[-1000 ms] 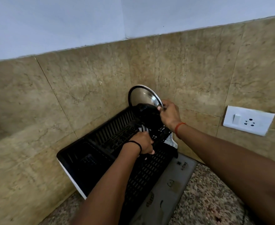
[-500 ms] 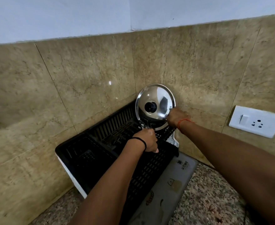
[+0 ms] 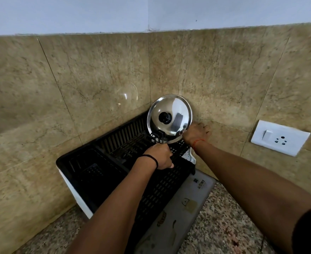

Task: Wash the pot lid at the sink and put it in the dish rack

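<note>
Nearest: speckled stone worktop carrying a grey mat printed "HOME"; its other marks unreadable.

Black dish rack in the wall corner. Left hand rests low in the rack, fingers curled at the lid's lower edge; cannot tell whether its grip is clamped on anything.

Right hand sits at the lid's right rim; grip hidden.

Pot lid stands on edge at the rack's far end, knob facing out, against the tiles.

Judgement: placing nearly complete; only release remains.
</note>
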